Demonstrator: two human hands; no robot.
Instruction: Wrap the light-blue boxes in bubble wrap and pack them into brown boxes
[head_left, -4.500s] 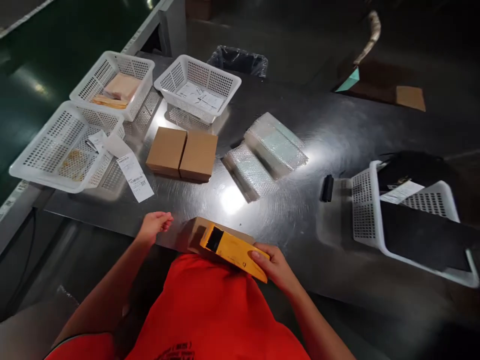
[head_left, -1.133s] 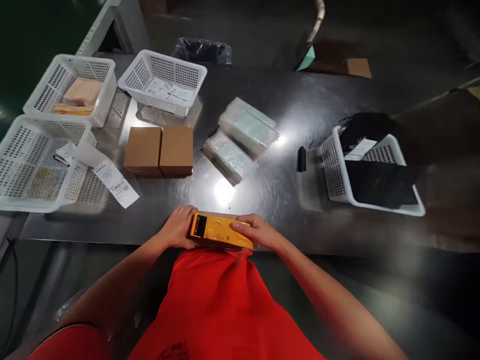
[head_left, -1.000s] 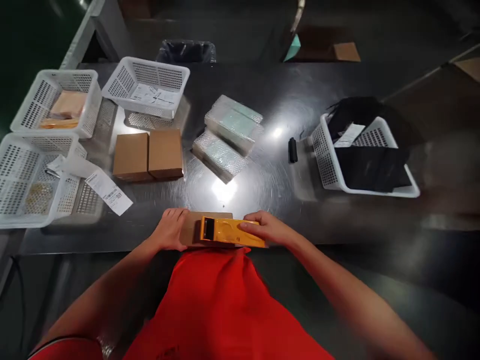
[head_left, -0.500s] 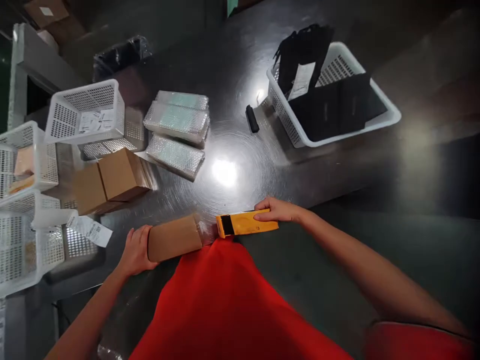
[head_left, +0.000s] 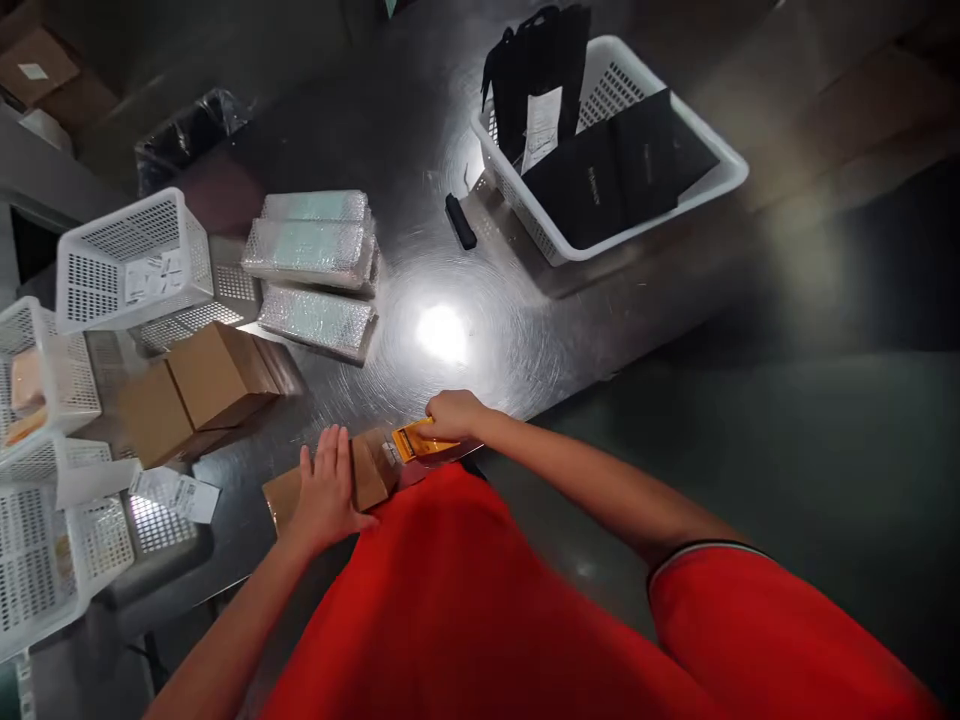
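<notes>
My left hand (head_left: pixel 328 492) lies on top of a small brown cardboard box (head_left: pixel 282 496), its fingers stretched out and the thumb apart. The box rests at the front edge of the metal table, close against the red clothing. In my right hand (head_left: pixel 460 414) is a yellow tape dispenser (head_left: pixel 412 440), gripped with closed fingers. Its front end is at the right end of the box, where clear tape shows. Whether the tape sticks to the box there, I cannot tell.
Two closed cardboard boxes (head_left: pixel 206 375) stand left, below bubble-wrapped packs (head_left: pixel 315 250). White baskets (head_left: pixel 199 255) line the left side, one with a paper label (head_left: pixel 196 498). A white basket (head_left: pixel 731 175) with black bags stands at the back right, beside a black cutter-like object (head_left: pixel 460 222).
My left hand has gone from gripping the box's left end to lying flat on its top. My right hand has brought the tape dispenser left to the box. The view has shifted.
</notes>
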